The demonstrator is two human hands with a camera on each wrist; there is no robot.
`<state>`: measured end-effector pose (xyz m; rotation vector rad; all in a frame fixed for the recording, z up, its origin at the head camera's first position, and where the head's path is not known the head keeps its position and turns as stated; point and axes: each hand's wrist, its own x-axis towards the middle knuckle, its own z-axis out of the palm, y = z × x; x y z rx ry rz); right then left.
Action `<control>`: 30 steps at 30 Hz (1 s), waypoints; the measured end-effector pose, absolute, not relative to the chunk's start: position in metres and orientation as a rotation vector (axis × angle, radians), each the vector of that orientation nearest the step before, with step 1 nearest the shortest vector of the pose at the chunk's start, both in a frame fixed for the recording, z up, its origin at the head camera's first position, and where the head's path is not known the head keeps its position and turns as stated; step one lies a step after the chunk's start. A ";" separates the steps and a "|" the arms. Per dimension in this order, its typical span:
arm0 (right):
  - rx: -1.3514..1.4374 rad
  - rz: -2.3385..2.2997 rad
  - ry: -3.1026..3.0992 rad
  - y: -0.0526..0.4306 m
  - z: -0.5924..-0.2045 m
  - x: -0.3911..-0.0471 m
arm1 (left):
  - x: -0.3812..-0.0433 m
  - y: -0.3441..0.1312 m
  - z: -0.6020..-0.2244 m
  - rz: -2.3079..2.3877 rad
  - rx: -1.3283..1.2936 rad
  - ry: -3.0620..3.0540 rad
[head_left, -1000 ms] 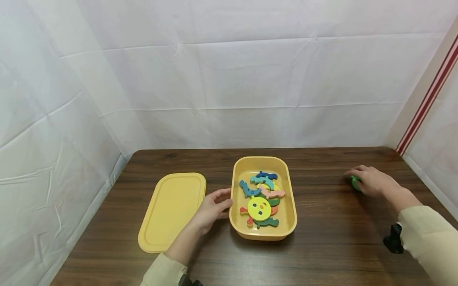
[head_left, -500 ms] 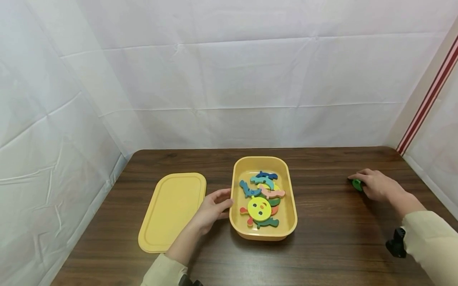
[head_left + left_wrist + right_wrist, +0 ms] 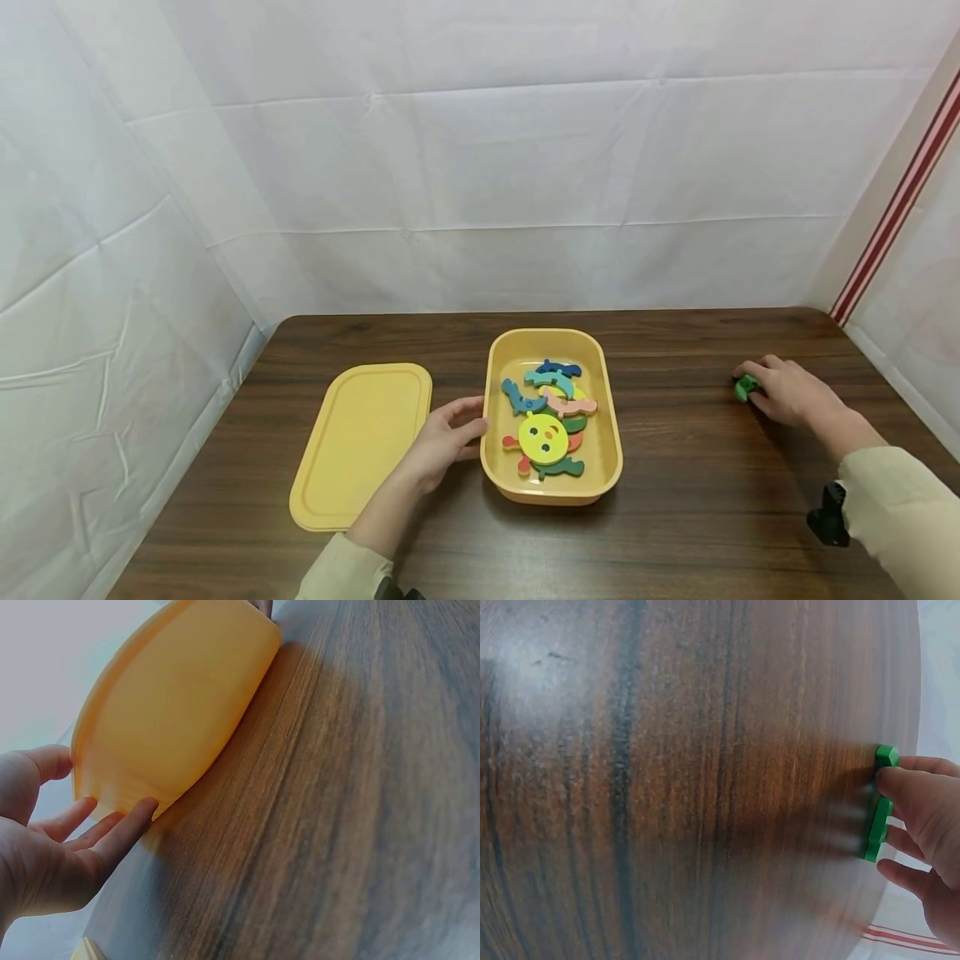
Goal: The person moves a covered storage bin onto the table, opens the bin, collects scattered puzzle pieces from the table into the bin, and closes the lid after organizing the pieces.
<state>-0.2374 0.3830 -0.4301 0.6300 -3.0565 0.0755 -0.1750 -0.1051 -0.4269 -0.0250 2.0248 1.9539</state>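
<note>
My left hand (image 3: 444, 442) rests at the left side of a yellow plastic box (image 3: 612, 442). In the left wrist view, its thumb touches the rim and its spread fingers touch the outer wall. Inside the box lie several colourful toy pieces, among them a round yellow smiling-face piece (image 3: 553, 450), a pink piece (image 3: 573, 407) and a blue one (image 3: 523, 402). At the right of the table, my right hand (image 3: 791, 393) pinches a small green toy piece (image 3: 877, 829) between thumb and fingers, with part of it covered by the thumb.
A flat yellow lid (image 3: 363, 446) lies on the dark wooden table (image 3: 675, 525), left of the box. White cloth (image 3: 495, 167) hangs behind and at the sides. A red-striped edge (image 3: 896, 200) runs down the right side.
My right hand has shifted slightly to the right and toward me, and the green toy piece has turned in its fingers. My left hand and the box stay where they were.
</note>
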 end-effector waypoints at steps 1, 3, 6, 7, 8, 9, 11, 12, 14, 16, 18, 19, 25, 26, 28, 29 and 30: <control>0.627 0.074 -3.057 0.383 -0.430 -0.237 | -0.175 -0.105 -0.427 1.955 -0.023 2.023; 0.624 0.067 -3.064 0.384 -0.430 -0.237 | -0.175 -0.105 -0.427 1.957 -0.020 2.021; 0.604 0.060 -3.080 0.384 -0.430 -0.237 | -0.174 -0.105 -0.426 1.956 -0.018 2.023; 0.597 0.058 -3.083 0.384 -0.430 -0.237 | -0.174 -0.105 -0.426 1.956 -0.016 2.024; 0.589 0.060 -3.084 0.384 -0.430 -0.237 | -0.174 -0.105 -0.426 1.956 -0.015 2.026; 0.580 0.062 -3.083 0.384 -0.430 -0.236 | -0.175 -0.105 -0.426 1.955 -0.014 2.027; 0.565 0.060 -3.080 0.385 -0.431 -0.236 | -0.175 -0.104 -0.425 1.957 -0.012 2.028; 0.562 0.062 -3.077 0.385 -0.431 -0.236 | -0.175 -0.104 -0.425 1.958 -0.012 2.028; 0.555 0.071 -3.069 0.385 -0.433 -0.236 | -0.175 -0.104 -0.425 1.956 -0.015 2.028; 0.551 0.078 -3.062 0.385 -0.435 -0.235 | -0.175 -0.104 -0.425 1.956 -0.018 2.029; 0.542 0.089 -3.059 0.384 -0.436 -0.234 | -0.175 -0.104 -0.425 1.956 -0.019 2.029; 0.537 0.095 -3.057 0.383 -0.436 -0.234 | -0.175 -0.104 -0.425 1.955 -0.020 2.029; 0.532 0.108 -3.059 0.380 -0.438 -0.232 | -0.175 -0.104 -0.423 1.946 -0.029 2.034; 0.534 0.108 -3.062 0.380 -0.438 -0.232 | -0.175 -0.104 -0.423 1.946 -0.030 2.033; 0.532 0.104 -3.069 0.379 -0.438 -0.232 | -0.174 -0.104 -0.423 1.946 -0.031 2.031; 0.534 0.101 -3.074 0.378 -0.437 -0.232 | -0.174 -0.104 -0.423 1.947 -0.032 2.030; 0.532 0.101 -3.079 0.378 -0.437 -0.232 | -0.174 -0.104 -0.423 1.947 -0.032 2.029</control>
